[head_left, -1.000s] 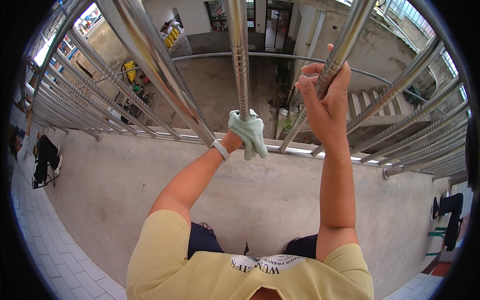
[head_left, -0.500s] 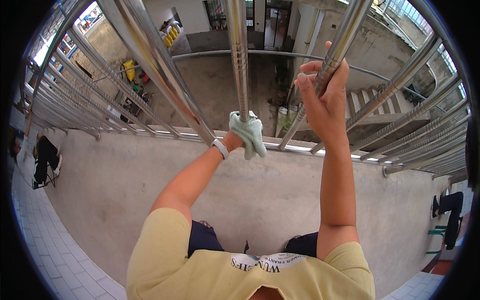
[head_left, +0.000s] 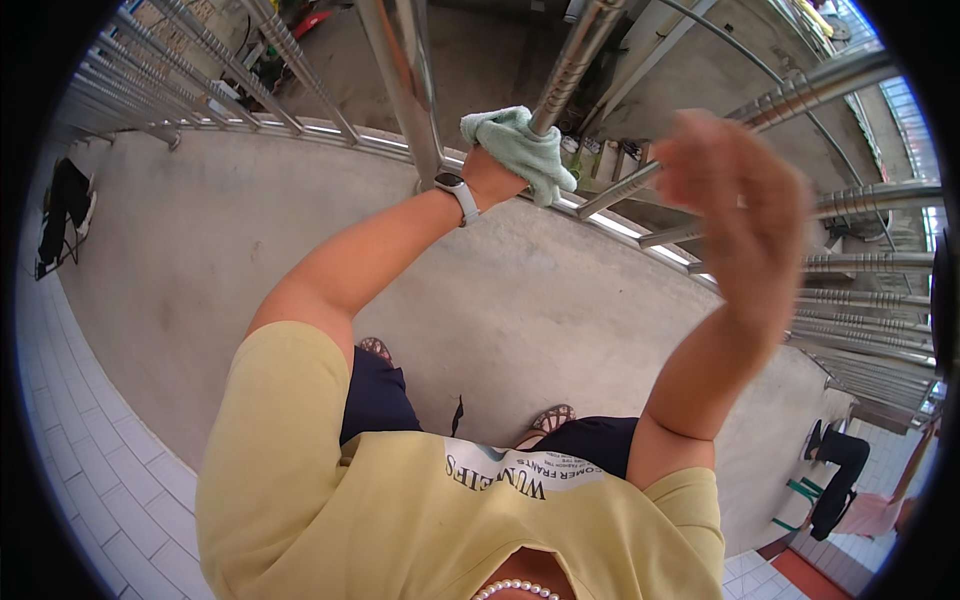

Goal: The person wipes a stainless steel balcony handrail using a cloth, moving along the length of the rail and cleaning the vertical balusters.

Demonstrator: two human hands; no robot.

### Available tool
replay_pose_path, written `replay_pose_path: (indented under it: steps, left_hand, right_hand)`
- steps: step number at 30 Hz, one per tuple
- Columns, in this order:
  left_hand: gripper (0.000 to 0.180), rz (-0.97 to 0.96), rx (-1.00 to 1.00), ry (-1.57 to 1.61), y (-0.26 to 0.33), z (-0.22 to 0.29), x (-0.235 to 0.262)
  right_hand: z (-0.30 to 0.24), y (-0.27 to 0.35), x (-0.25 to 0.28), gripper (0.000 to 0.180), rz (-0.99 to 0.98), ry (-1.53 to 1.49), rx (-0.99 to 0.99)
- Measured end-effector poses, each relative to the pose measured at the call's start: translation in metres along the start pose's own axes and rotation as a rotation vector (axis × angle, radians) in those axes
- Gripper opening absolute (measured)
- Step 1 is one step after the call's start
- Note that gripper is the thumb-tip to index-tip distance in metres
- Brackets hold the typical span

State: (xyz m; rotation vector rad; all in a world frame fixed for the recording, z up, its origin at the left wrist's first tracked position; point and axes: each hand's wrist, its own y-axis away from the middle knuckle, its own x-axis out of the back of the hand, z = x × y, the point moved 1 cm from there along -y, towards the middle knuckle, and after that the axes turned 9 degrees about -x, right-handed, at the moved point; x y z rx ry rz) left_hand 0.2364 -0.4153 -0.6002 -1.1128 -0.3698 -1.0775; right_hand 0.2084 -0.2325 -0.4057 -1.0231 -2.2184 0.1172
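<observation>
Cloth: a pale green cloth (head_left: 520, 150) is bunched around one of the steel bars (head_left: 572, 62) of the railing, low on the bar, just above the concrete ledge (head_left: 300, 230).
Left hand: my left hand (head_left: 497, 172) is closed on the cloth and mostly hidden under it — the cloth is pressed to the bar from my side.
Wrist: a watch with a light strap (head_left: 457, 192) sits on my left wrist, just below the cloth.
Right hand: my right hand (head_left: 735, 200) is raised beside the railing, blurred; it holds nothing that I can see, and I cannot tell how far its fingers are spread or whether it touches a bar.
Railing: shiny round bars (head_left: 400, 80) run up and out from the ledge on both sides of the cloth, with more of them fanning off to the right (head_left: 870, 260).
Below me: my yellow shirt (head_left: 400, 510), dark shorts (head_left: 375, 395) and sandalled feet (head_left: 552, 416) — standing on the grey ledge.
Floor: white tiles (head_left: 90, 450) lie at the lower left.
Beyond the bars: a courtyard far below, its things too small to tell.
</observation>
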Motion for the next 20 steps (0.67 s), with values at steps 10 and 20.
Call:
replay_pose_path:
  steps: [10,20]
  left_hand:
    - [0.025,0.249,0.513,1.066,0.040,-0.007,-0.016]
    - [0.038,0.310,0.100,0.901,0.048,-0.042,-0.042]
  right_hand:
    - [0.055,0.001,-0.134,0.041,-0.547,0.240,0.096]
    - [0.039,-0.019,-0.116,0.043,-0.445,0.148,0.050]
